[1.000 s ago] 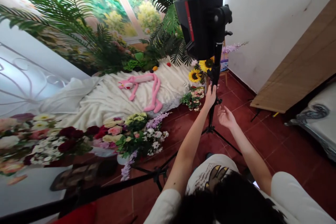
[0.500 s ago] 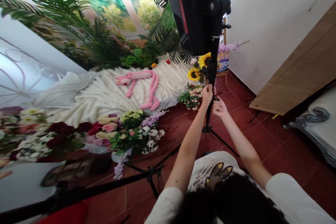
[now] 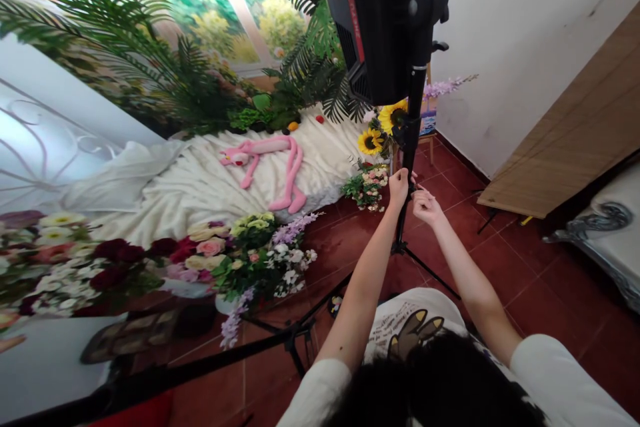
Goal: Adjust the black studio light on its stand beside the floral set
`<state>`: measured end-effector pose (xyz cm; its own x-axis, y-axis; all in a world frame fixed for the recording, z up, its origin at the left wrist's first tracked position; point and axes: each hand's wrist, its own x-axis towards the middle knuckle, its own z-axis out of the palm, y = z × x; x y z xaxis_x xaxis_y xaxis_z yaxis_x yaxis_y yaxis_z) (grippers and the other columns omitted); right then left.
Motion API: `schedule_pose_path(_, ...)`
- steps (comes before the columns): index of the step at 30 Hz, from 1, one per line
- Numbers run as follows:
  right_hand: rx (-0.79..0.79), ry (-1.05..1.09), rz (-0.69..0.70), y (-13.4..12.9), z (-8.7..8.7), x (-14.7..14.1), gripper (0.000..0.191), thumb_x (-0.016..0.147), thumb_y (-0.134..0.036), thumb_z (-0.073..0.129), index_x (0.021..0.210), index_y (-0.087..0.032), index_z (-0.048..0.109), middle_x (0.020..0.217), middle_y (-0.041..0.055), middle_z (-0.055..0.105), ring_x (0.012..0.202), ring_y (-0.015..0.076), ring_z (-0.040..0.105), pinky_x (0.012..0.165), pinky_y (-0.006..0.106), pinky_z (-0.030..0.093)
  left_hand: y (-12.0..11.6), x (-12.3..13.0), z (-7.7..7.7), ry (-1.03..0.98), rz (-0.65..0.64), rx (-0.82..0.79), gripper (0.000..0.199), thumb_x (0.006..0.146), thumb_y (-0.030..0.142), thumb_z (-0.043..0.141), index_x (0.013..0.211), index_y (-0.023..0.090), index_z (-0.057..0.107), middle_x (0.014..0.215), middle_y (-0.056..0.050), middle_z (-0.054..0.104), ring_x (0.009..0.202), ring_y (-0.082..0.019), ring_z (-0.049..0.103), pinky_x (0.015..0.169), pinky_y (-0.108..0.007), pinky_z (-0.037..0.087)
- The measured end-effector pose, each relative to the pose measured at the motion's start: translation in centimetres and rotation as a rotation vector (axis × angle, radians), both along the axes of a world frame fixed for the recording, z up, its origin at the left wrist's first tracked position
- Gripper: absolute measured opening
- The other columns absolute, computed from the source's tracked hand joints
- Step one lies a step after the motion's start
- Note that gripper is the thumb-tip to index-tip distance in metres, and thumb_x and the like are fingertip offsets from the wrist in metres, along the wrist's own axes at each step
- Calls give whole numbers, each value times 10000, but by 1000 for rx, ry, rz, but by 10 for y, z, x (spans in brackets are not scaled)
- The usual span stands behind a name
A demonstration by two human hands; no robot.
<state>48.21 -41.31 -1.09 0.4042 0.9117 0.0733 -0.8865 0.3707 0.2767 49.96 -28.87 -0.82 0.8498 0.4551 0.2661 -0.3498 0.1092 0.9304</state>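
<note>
A black studio light (image 3: 377, 27) with a red stripe is mounted on top of a black light stand (image 3: 412, 137). My left hand (image 3: 399, 188) is wrapped round the stand's pole below the light. Just to its right and slightly lower, my right hand (image 3: 426, 207) is closed at the side of the pole. Its fingers pinch what looks like a small dark knob, mostly hidden by them. Below my hands, the stand's legs (image 3: 430, 270) spread on the red tiled floor.
Sunflowers (image 3: 371, 142) and small roses stand just left of the pole. A pink plush toy (image 3: 270, 145) lies on a white draped blanket (image 3: 190, 177). Another black stand (image 3: 210, 363) crosses the lower left. On the right are a brown panel (image 3: 565, 127) and ornate furniture (image 3: 605, 220).
The light, the pole and both hands appear slightly farther right in view. The right hand's fingers have curled in more, and the left hand keeps its hold on the pole.
</note>
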Motion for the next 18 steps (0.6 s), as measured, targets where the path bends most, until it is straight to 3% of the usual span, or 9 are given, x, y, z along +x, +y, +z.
schedule_pose_path(2, -87, -114, -21, -2, 2, 1, 419, 1057, -251, 220, 658, -243, 349, 470, -64, 483, 380, 74, 415, 392, 163, 378, 0, 0, 1, 1, -2, -8, 736, 720, 873, 459, 587, 162, 595, 515, -11, 569, 486, -92, 528, 531, -233, 438)
schedule_pose_path(4, -285, -303, -83, -3, 3, 1, 389, 1048, -229, 274, 667, -243, 352, 448, -87, 439, 353, 64, 383, 370, 145, 352, -1, 0, 0, 18, -5, -30, 724, 734, 859, 465, 593, 160, 594, 510, -9, 566, 472, -92, 529, 522, -234, 435)
schedule_pose_path(8, -986, -967, -220, -4, 7, 5, 370, 967, -366, 519, 652, -262, 357, 440, -99, 355, 374, 91, 352, 363, 194, 320, -1, 2, -2, 42, 11, -53, 694, 755, 828, 493, 594, 159, 586, 513, -5, 564, 481, -90, 536, 529, -227, 435)
schedule_pose_path(11, -1374, -1403, -384, -13, 13, 8, 325, 834, -380, 697, 675, -249, 446, 532, -40, 482, 554, 147, 523, 481, 221, 362, -1, 3, -4, 48, 10, -47, 693, 751, 829, 499, 592, 159, 579, 526, -2, 562, 487, -82, 523, 525, -218, 428)
schedule_pose_path(14, -1722, -1856, -628, -26, 16, 8, 230, 801, -310, 695, 708, -240, 498, 690, 28, 606, 725, 193, 599, 579, 242, 362, -2, 2, -3, 47, 13, -48, 708, 745, 843, 483, 597, 158, 579, 539, -6, 562, 488, -82, 517, 508, -217, 419)
schedule_pose_path(16, -1846, -1968, -759, -33, 16, 4, 145, 843, -301, 628, 758, -240, 528, 731, 36, 626, 706, 189, 590, 607, 258, 367, -3, 1, -2, 39, 14, -52, 721, 726, 860, 481, 591, 158, 576, 538, -10, 559, 487, -84, 517, 497, -217, 418)
schedule_pose_path(18, -1873, -1970, -881, -34, 15, -2, 102, 894, -313, 565, 824, -240, 555, 709, 21, 607, 639, 170, 560, 620, 270, 382, -3, 0, -1, 28, 10, -51, 730, 710, 871, 479, 589, 158, 578, 541, -14, 562, 491, -86, 522, 495, -217, 426)
